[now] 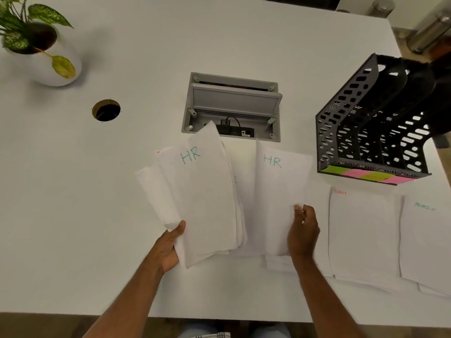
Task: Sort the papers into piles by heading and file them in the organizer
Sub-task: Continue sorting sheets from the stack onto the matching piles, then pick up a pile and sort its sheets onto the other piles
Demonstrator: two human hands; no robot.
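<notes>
Green "HR" heads the stack (205, 191) gripped by the left hand (168, 250) and the sheet (280, 196) pinched by the right hand (302, 230).

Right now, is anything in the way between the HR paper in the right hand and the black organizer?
Nothing visible. The HR sheet held by the right hand has only bare table between it and the organizer, whose slots look empty.

- Soft, even overhead light keeps the matte white tabletop (219, 40) bright, without glare.
- Faint shadows lie under the held white paper sheets (202, 198).
- Wide-angle bending curves the edges; far right corner beyond the right hand (302, 230) blurs.
</notes>
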